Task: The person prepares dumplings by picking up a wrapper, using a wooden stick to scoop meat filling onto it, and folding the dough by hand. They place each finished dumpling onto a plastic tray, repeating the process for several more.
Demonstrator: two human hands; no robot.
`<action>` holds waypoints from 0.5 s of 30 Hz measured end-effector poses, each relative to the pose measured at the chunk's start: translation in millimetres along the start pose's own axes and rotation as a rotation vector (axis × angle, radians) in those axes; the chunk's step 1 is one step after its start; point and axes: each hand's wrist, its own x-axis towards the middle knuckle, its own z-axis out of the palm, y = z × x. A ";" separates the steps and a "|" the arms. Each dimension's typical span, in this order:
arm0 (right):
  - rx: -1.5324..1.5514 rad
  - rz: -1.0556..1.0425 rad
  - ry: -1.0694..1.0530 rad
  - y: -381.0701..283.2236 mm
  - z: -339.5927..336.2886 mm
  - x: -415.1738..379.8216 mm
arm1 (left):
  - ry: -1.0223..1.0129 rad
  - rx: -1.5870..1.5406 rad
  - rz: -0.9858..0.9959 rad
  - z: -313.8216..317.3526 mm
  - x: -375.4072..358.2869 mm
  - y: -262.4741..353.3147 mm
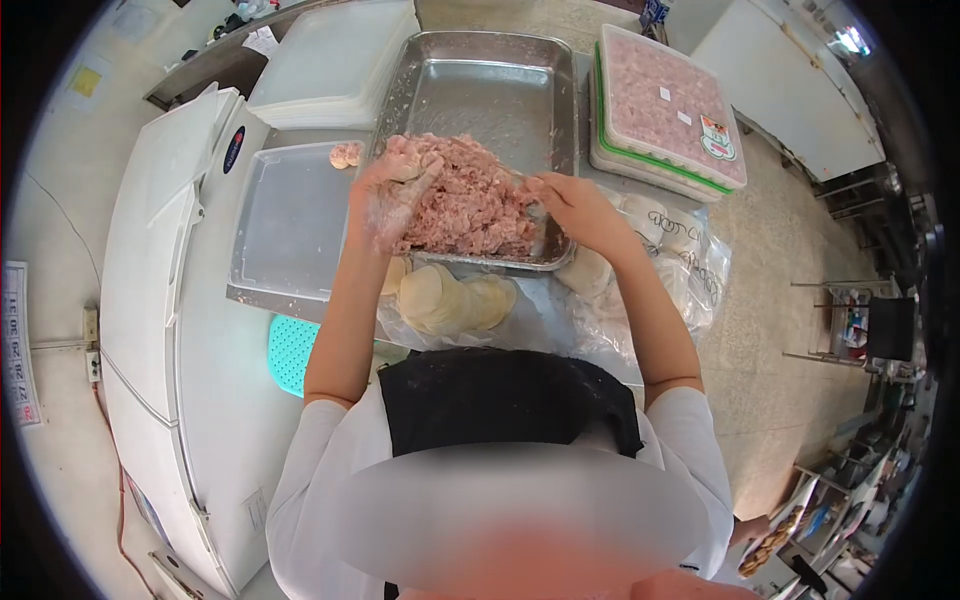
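A heap of ground meat (pixel 470 200) fills the near part of a metal tray (pixel 562 110). My left hand (pixel 395 195) is at the heap's left side, blurred and smeared with meat; its fingers cannot be told apart clearly. At the tray's right side, my right hand (pixel 568 205) has its fingers closed round something thin that I cannot make out, beside the meat. Stacked round pale wrappers (pixel 450 298) lie just below the tray. A few small meat-filled pieces (pixel 345 155) sit at the top right corner of a translucent plastic tray (pixel 295 215).
Stacked white lids or trays (pixel 330 65) stand at the back left. Filled containers with a green rim (pixel 665 110) are at the back right. Plastic bags of pale rounds (pixel 665 240) lie on the right. A white freezer (pixel 150 240) and turquoise perforated item (pixel 290 352) are left.
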 end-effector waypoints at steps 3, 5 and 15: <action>0.238 0.309 -0.212 -8.2 -7.8 -5.8 | -0.039 0.482 -0.028 23.6 -13.9 12.0; 0.363 0.340 -0.224 -6.7 0.5 -5.1 | -0.158 0.934 0.177 17.6 -4.8 15.3; 0.184 -0.074 -0.129 -24.2 17.1 -11.5 | -0.268 1.487 0.065 3.1 -9.6 19.2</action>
